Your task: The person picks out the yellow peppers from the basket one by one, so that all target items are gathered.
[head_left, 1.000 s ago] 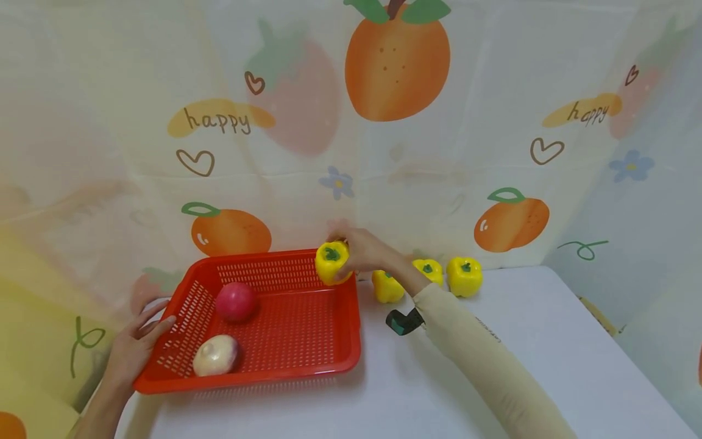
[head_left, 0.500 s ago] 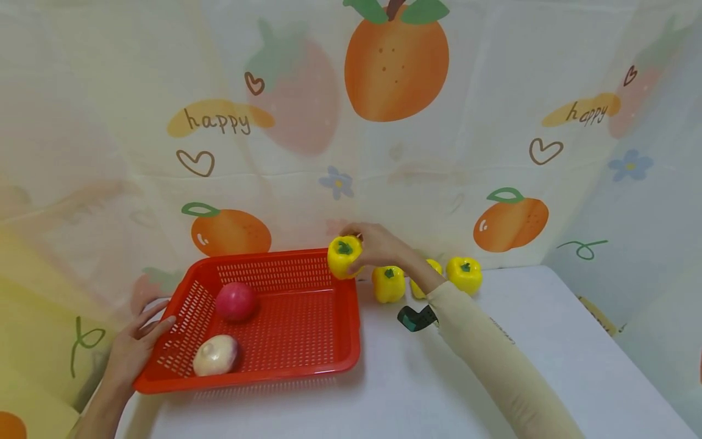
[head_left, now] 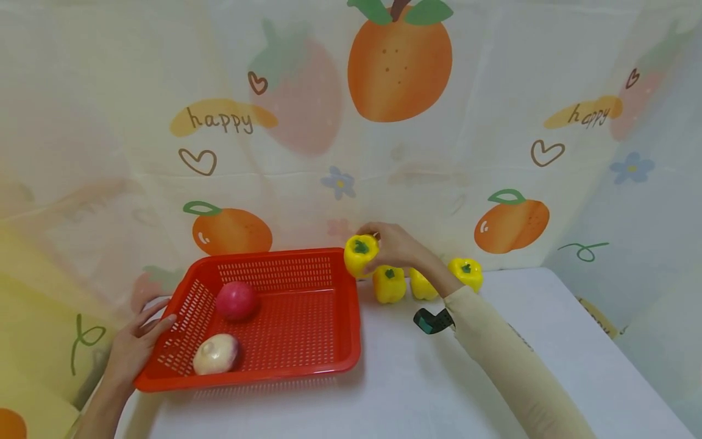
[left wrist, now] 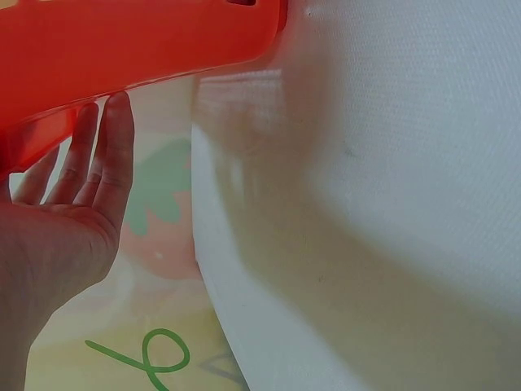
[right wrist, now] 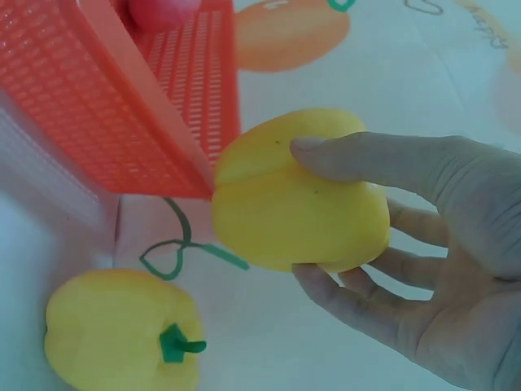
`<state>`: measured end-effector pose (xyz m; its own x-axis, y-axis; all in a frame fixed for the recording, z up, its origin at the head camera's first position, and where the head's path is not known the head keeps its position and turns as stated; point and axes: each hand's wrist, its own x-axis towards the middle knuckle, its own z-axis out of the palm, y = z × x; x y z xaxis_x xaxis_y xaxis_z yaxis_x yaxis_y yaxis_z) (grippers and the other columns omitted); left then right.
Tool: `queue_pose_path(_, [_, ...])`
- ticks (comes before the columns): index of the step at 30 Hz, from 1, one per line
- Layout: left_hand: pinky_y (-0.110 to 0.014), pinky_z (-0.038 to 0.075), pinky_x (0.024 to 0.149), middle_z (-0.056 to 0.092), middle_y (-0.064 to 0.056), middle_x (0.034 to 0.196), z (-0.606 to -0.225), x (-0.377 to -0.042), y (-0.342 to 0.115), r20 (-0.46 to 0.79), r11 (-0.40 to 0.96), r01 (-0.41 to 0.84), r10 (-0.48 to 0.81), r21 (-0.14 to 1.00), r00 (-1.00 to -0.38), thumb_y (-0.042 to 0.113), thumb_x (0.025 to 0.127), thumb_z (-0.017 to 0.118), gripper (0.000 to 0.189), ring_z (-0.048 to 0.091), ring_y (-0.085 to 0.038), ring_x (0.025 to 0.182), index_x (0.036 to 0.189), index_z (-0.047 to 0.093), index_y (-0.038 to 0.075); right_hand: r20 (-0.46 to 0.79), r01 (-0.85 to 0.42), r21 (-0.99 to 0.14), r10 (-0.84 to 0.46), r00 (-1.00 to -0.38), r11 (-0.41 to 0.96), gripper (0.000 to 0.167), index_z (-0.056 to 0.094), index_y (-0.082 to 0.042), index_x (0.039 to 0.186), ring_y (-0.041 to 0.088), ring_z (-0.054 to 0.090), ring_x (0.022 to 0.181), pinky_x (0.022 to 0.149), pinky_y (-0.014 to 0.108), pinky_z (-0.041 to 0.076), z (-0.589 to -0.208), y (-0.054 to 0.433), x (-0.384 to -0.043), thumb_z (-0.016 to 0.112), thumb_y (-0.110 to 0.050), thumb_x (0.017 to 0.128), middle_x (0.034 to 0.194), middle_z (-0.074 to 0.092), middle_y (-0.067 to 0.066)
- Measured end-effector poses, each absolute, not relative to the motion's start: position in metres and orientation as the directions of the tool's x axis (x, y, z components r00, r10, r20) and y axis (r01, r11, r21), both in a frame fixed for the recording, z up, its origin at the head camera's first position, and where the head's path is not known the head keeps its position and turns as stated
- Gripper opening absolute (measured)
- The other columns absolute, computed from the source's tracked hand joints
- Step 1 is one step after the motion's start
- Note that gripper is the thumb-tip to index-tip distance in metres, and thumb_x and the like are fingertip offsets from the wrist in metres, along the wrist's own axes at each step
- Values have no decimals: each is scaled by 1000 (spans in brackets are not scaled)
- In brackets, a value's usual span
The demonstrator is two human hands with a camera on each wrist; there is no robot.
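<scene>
A yellow bell pepper (head_left: 361, 255) with a green stem is held between the thumb and fingers of my right hand (head_left: 397, 247). It hangs above the back right corner of the red plastic basket (head_left: 345, 341), outside the rim. In the right wrist view the thumb lies across the pepper (right wrist: 293, 204) and the fingertips reach under it. My left hand (head_left: 131, 350) grips the basket's left rim. The left wrist view has its fingers (left wrist: 118, 155) up against the rim's outer side. Inside the basket lie a pinkish-red round item (head_left: 237, 300) and a white, purple-tinged bulb-shaped vegetable (head_left: 216, 355).
On the white table (head_left: 417, 390), right of the basket, more yellow peppers stand in a row: one near the basket (head_left: 389, 285), one partly behind the forearm (head_left: 423, 285), one farther right (head_left: 467, 273). A fruit-printed cloth (head_left: 439, 146) hangs behind.
My right hand has moved to the right with the pepper, from over the basket's inside to past its right rim. The left hand and basket have stayed in place.
</scene>
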<state>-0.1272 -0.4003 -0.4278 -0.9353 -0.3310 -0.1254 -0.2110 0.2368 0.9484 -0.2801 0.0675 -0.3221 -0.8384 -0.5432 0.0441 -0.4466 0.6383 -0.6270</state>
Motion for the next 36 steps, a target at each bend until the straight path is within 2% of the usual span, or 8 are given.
queue_pose_path(7, [-22, 56, 61, 60, 31, 84, -430, -128, -403, -114, 228, -197, -332, 954, -936, 37, 93, 66, 54, 64, 1, 71, 143, 50, 27, 47, -433, -645, -533, -845, 629, 69, 57, -9, 132, 29, 49, 117, 99, 45, 45, -323, 80, -278, 87, -14, 70, 129, 59, 7])
queue_pose_path(12, [-22, 56, 62, 58, 33, 84, -429, -128, -402, -134, 241, -223, -336, 944, -932, 40, 93, 66, 60, 64, 3, 72, 147, 45, 25, 35, -428, -620, -522, -852, 657, 71, 56, -9, 134, 29, 49, 117, 100, 46, 45, -322, 88, -279, 87, -16, 71, 130, 58, 8])
queue_pose_path(21, [-22, 56, 62, 58, 33, 84, -430, -129, -403, -148, 213, -230, -340, 950, -929, 39, 92, 67, 60, 64, 2, 71, 147, 45, 26, 48, -464, -583, -541, -839, 667, 71, 56, -7, 135, 30, 51, 117, 100, 48, 44, -323, 107, -281, 86, -15, 72, 132, 58, 10])
queue_pose_path(31, [-20, 55, 61, 60, 32, 84, -431, -128, -404, -140, 196, -216, -341, 957, -930, 35, 93, 67, 52, 63, 3, 71, 142, 50, 32, 40, -462, -572, -539, -841, 678, 70, 54, -3, 136, 33, 51, 117, 101, 51, 43, -325, 126, -282, 85, -12, 73, 133, 57, 14])
queue_pose_path(36, [-20, 55, 60, 61, 31, 84, -431, -129, -403, -143, 179, -212, -337, 961, -931, 34, 94, 66, 55, 63, 3, 71, 145, 47, 28, 29, -446, -571, -527, -849, 689, 72, 53, -2, 136, 34, 50, 118, 103, 52, 42, -325, 132, -282, 85, -11, 73, 134, 56, 15])
